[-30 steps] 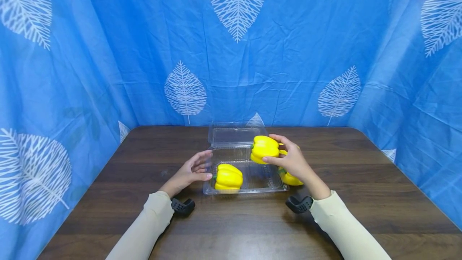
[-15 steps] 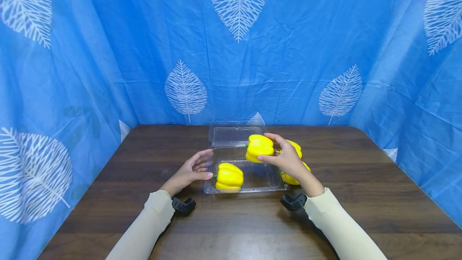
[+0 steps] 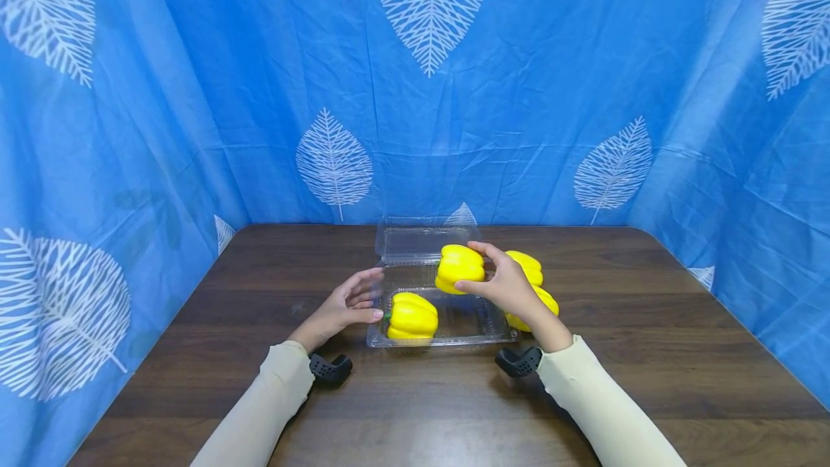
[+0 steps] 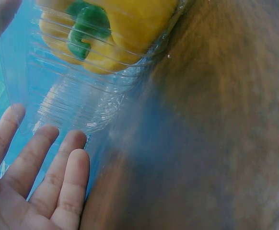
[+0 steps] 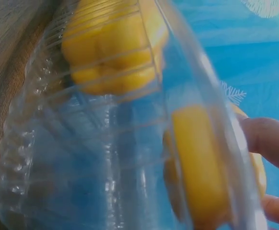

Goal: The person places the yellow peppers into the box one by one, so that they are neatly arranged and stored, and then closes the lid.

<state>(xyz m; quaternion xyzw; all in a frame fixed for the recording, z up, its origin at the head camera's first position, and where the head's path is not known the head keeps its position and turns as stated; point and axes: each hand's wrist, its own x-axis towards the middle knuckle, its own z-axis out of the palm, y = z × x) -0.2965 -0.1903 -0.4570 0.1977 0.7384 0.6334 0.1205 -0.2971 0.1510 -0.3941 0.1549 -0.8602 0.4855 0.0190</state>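
Note:
My right hand (image 3: 509, 285) holds a yellow bell pepper (image 3: 459, 269) between thumb and fingers, over the back part of a clear plastic clamshell box (image 3: 447, 342). In the right wrist view, the held pepper (image 5: 199, 163) shows partly through the box wall. Another yellow bell pepper (image 3: 413, 317) lies in the left part of the box, its green stem (image 4: 89, 28) towards the left wall. My left hand (image 3: 338, 310) is at the box's left side, fingers extended along the wall and thumb near the rim. Whether it touches the box is hard to tell.
Two more yellow bell peppers, a rear one (image 3: 527, 267) and a front one (image 3: 543, 303), sit on the wooden table (image 3: 402, 409) right of the box, partly behind my right hand. The box's lid (image 3: 424, 240) is folded back. A blue leaf-print curtain (image 3: 519, 92) hangs behind.
My right hand has moved left with its bell pepper, further over the box, and the peppers at the right show more. My left hand has stayed in place.

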